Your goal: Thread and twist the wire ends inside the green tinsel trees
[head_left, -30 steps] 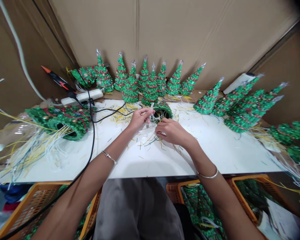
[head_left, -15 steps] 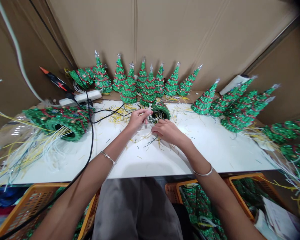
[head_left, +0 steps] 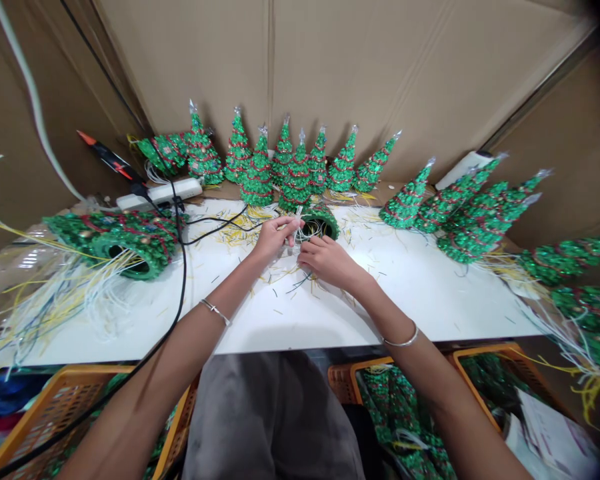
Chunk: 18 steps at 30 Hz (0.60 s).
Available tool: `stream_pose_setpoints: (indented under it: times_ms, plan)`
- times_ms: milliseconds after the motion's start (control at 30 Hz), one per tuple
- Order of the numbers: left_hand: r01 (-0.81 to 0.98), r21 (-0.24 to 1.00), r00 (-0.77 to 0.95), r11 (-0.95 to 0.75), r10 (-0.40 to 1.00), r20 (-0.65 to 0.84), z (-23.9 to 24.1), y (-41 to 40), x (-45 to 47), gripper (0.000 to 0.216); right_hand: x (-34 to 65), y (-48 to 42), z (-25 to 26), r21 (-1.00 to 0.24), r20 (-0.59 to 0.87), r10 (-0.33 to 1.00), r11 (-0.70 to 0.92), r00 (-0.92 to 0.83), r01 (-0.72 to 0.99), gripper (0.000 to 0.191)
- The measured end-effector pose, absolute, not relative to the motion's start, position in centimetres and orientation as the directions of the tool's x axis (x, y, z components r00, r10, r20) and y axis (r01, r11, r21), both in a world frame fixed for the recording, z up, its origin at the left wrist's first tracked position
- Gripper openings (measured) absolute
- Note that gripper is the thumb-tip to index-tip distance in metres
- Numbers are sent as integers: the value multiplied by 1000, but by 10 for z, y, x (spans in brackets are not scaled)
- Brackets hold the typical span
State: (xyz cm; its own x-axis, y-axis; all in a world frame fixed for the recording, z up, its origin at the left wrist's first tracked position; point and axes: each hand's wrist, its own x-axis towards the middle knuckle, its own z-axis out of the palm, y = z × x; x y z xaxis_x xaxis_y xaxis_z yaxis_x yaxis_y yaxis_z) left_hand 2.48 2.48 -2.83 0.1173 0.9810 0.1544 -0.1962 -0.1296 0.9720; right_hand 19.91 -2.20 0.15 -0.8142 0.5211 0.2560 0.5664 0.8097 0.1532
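Note:
A small green tinsel tree [head_left: 325, 219] lies on its side on the white table [head_left: 430, 293], its hollow base facing me with thin white wires [head_left: 305, 231] spilling out. My left hand [head_left: 274, 238] pinches a bunch of those wires just left of the base. My right hand [head_left: 327, 261] is closed beside it, fingertips meeting the same wires. Both wrists wear thin silver bangles.
Upright green trees [head_left: 280, 167] line the cardboard back wall; more lie piled at the right [head_left: 480, 213] and left [head_left: 125, 237], with loose wire bundles. A white power strip [head_left: 160, 195] and black cable [head_left: 183, 267] cross the left. Orange baskets [head_left: 485, 373] sit below the table edge.
My right hand has moved left, closer to my left hand, and both now meet at the wires. The view has shifted slightly.

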Motion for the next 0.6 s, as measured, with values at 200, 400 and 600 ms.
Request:
stream_pose_setpoints:
  times_ms: [200,400,600]
  plan:
    - [-244,968,111,-58,990,87,-26,25,23,44,205,-15,5,-193,427,519,852,-740,487,17]
    - [-303,953,130,13,991,28,-26,26,21,43,204,-12,1,-480,541,632,774,-556,413,14]
    - [-330,944,128,-19,990,64,-26,26,23,40,193,-12,-6,-792,398,845,513,-357,332,26]
